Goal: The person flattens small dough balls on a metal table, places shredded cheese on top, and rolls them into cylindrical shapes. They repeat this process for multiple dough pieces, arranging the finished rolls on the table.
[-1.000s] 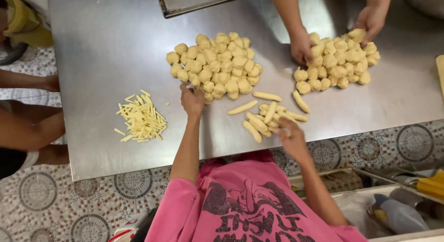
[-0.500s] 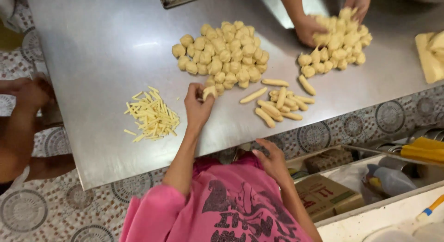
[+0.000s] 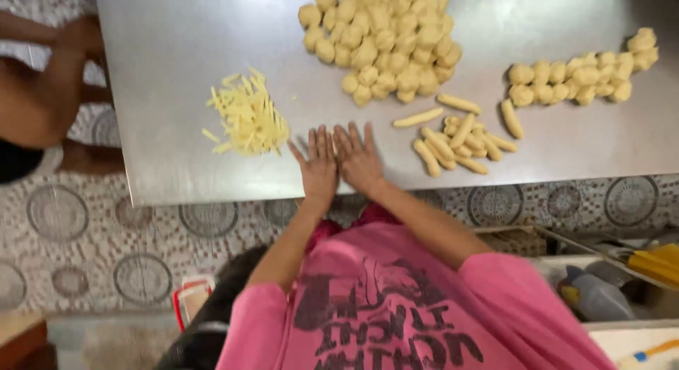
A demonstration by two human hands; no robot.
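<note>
While both flat, spread hands, left hand (image 3: 318, 166) beside right hand (image 3: 359, 158), press the steel table (image 3: 177, 45), rolling seems underway; pale dough balls (image 3: 385, 41) lie at one o'clock.

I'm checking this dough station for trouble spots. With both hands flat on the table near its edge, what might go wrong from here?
1. The left hand and right hand press side by side close to the table edge; anything rolled there might slip off onto the floor.
2. The shreds lie just beside the left hand and may get swept or scattered.
3. The dough sticks are piled touching, so they might stick together.
</note>
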